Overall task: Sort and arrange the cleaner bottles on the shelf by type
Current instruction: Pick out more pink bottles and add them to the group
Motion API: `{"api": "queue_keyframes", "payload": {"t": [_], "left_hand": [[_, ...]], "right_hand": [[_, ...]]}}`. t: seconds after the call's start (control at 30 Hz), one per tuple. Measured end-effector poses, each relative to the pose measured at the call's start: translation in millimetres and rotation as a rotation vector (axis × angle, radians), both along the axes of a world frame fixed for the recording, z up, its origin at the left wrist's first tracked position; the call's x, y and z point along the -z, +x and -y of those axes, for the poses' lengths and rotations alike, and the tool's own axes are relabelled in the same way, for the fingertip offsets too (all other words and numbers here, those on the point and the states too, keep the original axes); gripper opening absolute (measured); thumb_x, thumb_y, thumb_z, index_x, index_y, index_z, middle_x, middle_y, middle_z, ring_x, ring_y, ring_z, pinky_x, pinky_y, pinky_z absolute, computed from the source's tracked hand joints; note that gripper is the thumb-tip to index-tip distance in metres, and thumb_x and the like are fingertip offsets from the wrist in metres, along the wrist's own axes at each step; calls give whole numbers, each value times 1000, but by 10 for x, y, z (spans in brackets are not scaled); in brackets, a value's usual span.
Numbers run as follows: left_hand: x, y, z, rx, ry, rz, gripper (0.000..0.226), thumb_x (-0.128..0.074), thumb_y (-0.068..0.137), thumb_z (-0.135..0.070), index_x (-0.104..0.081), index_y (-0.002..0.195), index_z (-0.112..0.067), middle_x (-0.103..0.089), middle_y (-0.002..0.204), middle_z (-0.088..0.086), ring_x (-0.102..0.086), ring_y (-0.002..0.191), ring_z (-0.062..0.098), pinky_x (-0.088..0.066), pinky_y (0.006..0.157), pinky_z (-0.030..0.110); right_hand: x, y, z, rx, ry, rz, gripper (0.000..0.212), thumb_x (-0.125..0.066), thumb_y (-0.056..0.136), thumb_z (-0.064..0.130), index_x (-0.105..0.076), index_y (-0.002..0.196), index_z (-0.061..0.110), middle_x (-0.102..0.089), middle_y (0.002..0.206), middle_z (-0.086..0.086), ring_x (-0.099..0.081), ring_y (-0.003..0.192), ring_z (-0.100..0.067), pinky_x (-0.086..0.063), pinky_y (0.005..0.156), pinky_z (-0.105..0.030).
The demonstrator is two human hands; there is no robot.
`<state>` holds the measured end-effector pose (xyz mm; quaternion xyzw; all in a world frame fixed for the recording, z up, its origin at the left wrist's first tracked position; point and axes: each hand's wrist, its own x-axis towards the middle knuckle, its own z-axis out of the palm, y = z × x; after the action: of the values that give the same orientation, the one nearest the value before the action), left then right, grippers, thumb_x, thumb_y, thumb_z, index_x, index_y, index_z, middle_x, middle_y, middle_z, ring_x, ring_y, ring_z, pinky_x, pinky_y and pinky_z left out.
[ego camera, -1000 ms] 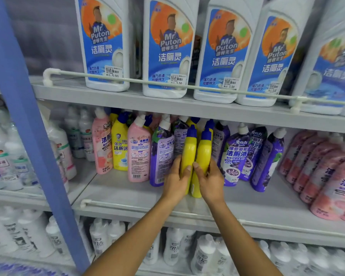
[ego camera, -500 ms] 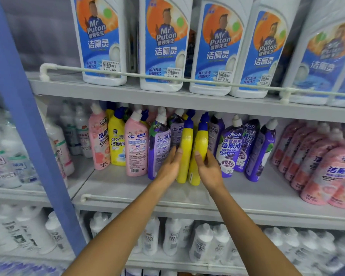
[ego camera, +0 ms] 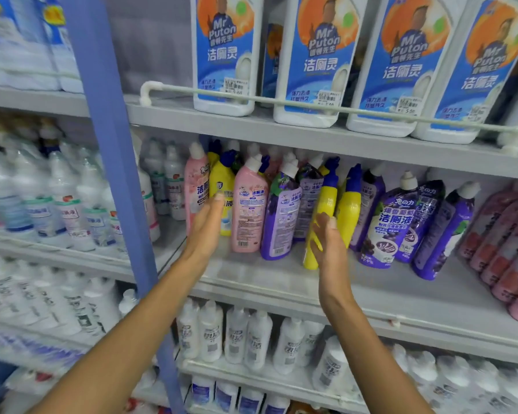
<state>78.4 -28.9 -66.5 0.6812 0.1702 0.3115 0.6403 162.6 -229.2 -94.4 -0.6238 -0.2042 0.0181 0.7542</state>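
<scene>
Middle shelf (ego camera: pixel 281 282) of a shop rack, seen from the head camera. At centre, two yellow cleaner bottles with blue caps lean to the right, side by side: the front yellow bottle (ego camera: pixel 325 204) and the rear yellow bottle (ego camera: pixel 350 209). They stand between a purple bottle (ego camera: pixel 281 216) showing its back label on the left and a purple front-label bottle (ego camera: pixel 386 225) on the right. The right hand (ego camera: pixel 326 243) is wide, its fingers relaxed and lying in front of the lower body of the front yellow bottle; whether they press on it cannot be told. Farther left, a third yellow bottle (ego camera: pixel 220 180) stands between a pink bottle (ego camera: pixel 195 186) and a second pink bottle (ego camera: pixel 248 210). The left hand (ego camera: pixel 205 231) is wide, fingers straight and together, their tips at this third yellow bottle's label; contact cannot be confirmed. More purple bottles (ego camera: pixel 443 231) and a leaning row of pink bottles (ego camera: pixel 506 234) fill the shelf's right end. On the top shelf (ego camera: pixel 311 135), white Mr Puton jugs (ego camera: pixel 228 55) stand behind a white guard rail (ego camera: pixel 281 103). The shelf below carries white bottles (ego camera: pixel 237 333). A blue upright post (ego camera: pixel 111 144) separates a blurred left bay of pale bottles (ego camera: pixel 57 204).
</scene>
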Motion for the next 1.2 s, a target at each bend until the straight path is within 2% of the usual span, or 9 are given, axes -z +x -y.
{"api": "queue_keyframes", "payload": {"t": [0.07, 0.23, 0.33, 0.5, 0.67, 0.8, 1.0, 1.1, 1.2], "left_hand": [[-42, -30, -205, -133, 9, -1, 32, -42, 105, -52, -65, 117, -34, -71, 107, -16, -67, 106, 5, -51, 92, 26], [-127, 82, -513, -270, 88, -24, 47, -46, 105, -52, -51, 144, -26, -55, 127, -14, -54, 114, 9, -40, 94, 25], [-72, 246, -651, -308, 115, -70, 51, -53, 103, -46, -46, 147, -21, -50, 124, -12, -51, 113, 8, -40, 88, 22], [22, 576, -1038, -337, 112, -170, 70, -69, 75, -66, -57, 130, -24, -70, 123, 1, -67, 111, 23, -55, 98, 45], [241, 797, -1278, -349, 194, -172, 43, -77, 80, -45, -70, 112, -17, -76, 105, 2, -73, 97, 20, -59, 83, 37], [395, 835, -1320, -383, 198, -195, 52, -71, 77, -59, -66, 109, -18, -74, 104, 3, -71, 96, 21, -58, 79, 38], [328, 582, -1146, -327, 187, -242, 56, -70, 86, -49, -51, 123, -12, -66, 124, 11, -64, 110, 31, -53, 92, 43], [366, 397, -981, -291, 175, -182, 63, -67, 80, -53, -51, 129, -17, -66, 124, 7, -63, 109, 29, -52, 92, 39], [425, 267, -840, -224, 117, -129, 51, -81, 79, -49, -60, 119, -25, -68, 108, 0, -66, 96, 24, -51, 83, 34]], "right_hand": [[-102, -29, -255, -59, 4, 8, 51, -41, 94, 68, -56, 135, 42, -60, 138, 26, -53, 132, 4, -38, 118, -32], [-114, -30, -899, -153, -64, 2, 73, -48, 89, 72, -55, 142, 23, -65, 138, 6, -59, 129, -11, -44, 116, -43], [-96, -23, -1153, -94, -137, 39, 60, -51, 98, 62, -50, 147, 27, -56, 138, 18, -53, 130, -8, -39, 112, -29], [-50, -6, -1496, 207, -225, 189, 78, -61, 82, 55, -44, 147, 15, -53, 137, -5, -50, 129, -24, -45, 109, -42], [40, 67, -1786, 324, -378, 168, 104, -77, 84, 43, -19, 160, 3, -29, 162, -15, -25, 149, -29, -17, 122, -26], [82, 184, -1943, 435, -483, 135, 102, -79, 86, 42, -18, 160, 5, -31, 161, -15, -30, 149, -29, -26, 123, -36], [192, 196, -1964, 488, -338, 138, 78, -74, 92, 28, -32, 156, 12, -46, 152, -10, -44, 139, -26, -29, 116, -25], [263, 215, -1921, 434, -239, 104, 77, -73, 90, 28, -34, 154, 14, -50, 148, -8, -50, 136, -27, -39, 118, -44], [301, 112, -1779, 333, -189, 111, 79, -73, 86, 33, -37, 154, 18, -56, 143, -5, -56, 130, -22, -47, 111, -42]]}}
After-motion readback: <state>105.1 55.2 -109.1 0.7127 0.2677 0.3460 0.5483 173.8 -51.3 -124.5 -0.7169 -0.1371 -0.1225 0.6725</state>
